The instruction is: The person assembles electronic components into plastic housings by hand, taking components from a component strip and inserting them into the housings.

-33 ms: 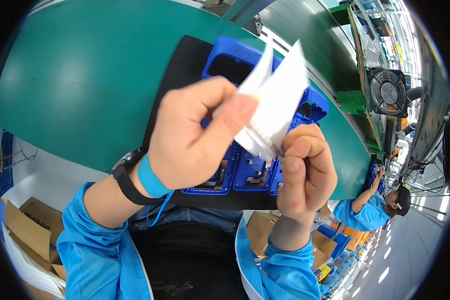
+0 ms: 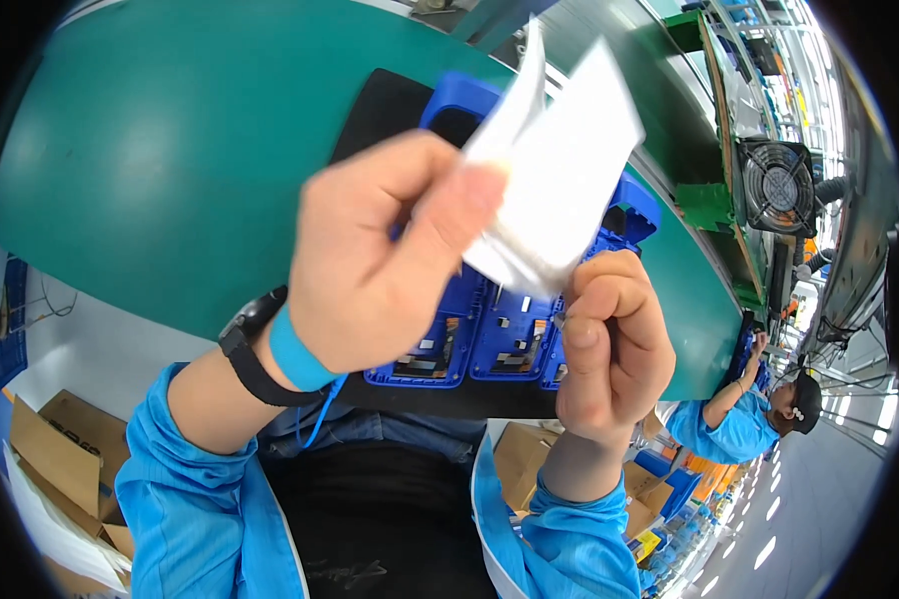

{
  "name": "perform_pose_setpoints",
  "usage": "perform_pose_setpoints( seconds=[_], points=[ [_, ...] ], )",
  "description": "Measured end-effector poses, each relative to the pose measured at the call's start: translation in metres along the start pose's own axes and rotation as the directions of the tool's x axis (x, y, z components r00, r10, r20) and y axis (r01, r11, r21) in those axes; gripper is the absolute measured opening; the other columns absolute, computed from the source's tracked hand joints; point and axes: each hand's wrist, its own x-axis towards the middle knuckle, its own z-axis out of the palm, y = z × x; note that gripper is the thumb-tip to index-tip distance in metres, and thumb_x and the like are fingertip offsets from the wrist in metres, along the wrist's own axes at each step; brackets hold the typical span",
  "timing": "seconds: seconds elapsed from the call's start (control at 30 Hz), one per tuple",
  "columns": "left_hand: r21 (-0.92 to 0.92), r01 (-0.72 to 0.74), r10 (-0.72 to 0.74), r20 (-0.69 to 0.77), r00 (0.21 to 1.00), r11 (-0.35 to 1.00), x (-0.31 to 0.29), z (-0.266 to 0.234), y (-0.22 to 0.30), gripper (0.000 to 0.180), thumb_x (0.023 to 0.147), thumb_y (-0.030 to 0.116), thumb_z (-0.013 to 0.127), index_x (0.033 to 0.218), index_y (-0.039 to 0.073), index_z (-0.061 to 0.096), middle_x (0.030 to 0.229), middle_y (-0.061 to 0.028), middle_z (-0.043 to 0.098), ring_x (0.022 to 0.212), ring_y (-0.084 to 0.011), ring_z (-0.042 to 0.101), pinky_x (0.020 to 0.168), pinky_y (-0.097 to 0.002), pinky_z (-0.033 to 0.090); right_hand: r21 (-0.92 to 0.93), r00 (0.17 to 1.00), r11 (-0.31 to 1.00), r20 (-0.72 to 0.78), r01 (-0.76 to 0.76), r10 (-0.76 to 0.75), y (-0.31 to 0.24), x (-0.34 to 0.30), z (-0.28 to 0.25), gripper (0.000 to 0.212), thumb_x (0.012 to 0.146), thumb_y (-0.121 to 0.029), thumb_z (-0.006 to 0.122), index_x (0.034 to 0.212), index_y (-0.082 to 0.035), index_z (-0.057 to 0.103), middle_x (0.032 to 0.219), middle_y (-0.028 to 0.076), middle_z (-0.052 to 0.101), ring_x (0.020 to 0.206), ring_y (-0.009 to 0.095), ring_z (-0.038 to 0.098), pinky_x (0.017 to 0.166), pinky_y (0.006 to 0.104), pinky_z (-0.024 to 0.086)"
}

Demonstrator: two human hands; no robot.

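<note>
My left hand (image 2: 380, 250) is closed, thumb on top, around a folded white paper sheet (image 2: 574, 150) that is blurred by motion. The sheet's lower edge comes close to the fingertips of my right hand (image 2: 619, 349). Thumb and forefinger there are pinched on a tiny greyish piece (image 2: 559, 319), too small to name. Beneath both hands lie several blue plastic housings (image 2: 509, 344) with small dark and light parts inside. They rest on a black mat (image 2: 370, 110), partly covered by my hands and the sheet.
The mat lies on a green tabletop (image 2: 170, 150). A black fan (image 2: 775, 186) stands beyond the right side near a green-edged shelf (image 2: 704, 205). Cardboard boxes (image 2: 60, 459) sit low at the left. A co-worker in blue (image 2: 724, 429) works at the far right.
The white sheet has moved up and slightly right, showing more of its face. My left hand has shifted a little up and left; my right hand stays almost in place.
</note>
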Motion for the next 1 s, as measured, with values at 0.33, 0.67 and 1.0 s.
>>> perform_pose_setpoints(
  seconds=[0.33, 0.67, 1.0],
  points=[
    [-0.102, -0.142, 0.113, -0.247, 0.962, 0.985, 0.009, -0.018, -0.011, 0.034, 0.099, 0.027, 0.061, 0.082, -0.002, 0.063, 0.064, 0.0025, 0.056, 0.055, -0.0022, 0.047, 0.049, -0.0198, 0.036, -0.262, 0.812, 0.954, 0.582, 0.146, 0.035, 0.005, 0.009, 0.039, 0.013, 0.078, 0.006, 0.067, 0.087, 0.001, 0.058, 0.088, 0.014, 0.056, 0.077, 0.032, 0.057, 0.067, 0.0377, 0.049],
    [-0.07, -0.124, 0.111, -0.165, 0.98, 0.99, 0.009, -0.023, -0.019, 0.033, 0.101, 0.029, 0.057, 0.084, 0.002, 0.064, 0.067, 0.0033, 0.057, 0.059, -0.002, 0.048, 0.054, -0.0175, 0.037, -0.319, 0.769, 0.94, 0.628, 0.117, 0.117, 0.006, 0.015, 0.048, 0.012, 0.08, 0.005, 0.065, 0.09, 0.0, 0.059, 0.089, 0.014, 0.055, 0.079, 0.033, 0.057, 0.07, 0.0385, 0.049],
    [-0.081, -0.146, 0.128, -0.187, 0.974, 0.986, 0.009, -0.021, -0.022, 0.035, 0.1, 0.032, 0.058, 0.082, 0.003, 0.063, 0.065, 0.0043, 0.055, 0.057, -0.0007, 0.046, 0.051, -0.0165, 0.035, -0.356, 0.72, 0.924, 0.678, 0.144, 0.149, 0.003, 0.021, 0.048, 0.013, 0.079, 0.006, 0.064, 0.09, 0.001, 0.059, 0.089, 0.015, 0.056, 0.081, 0.035, 0.058, 0.072, 0.0399, 0.048]
  ],
)
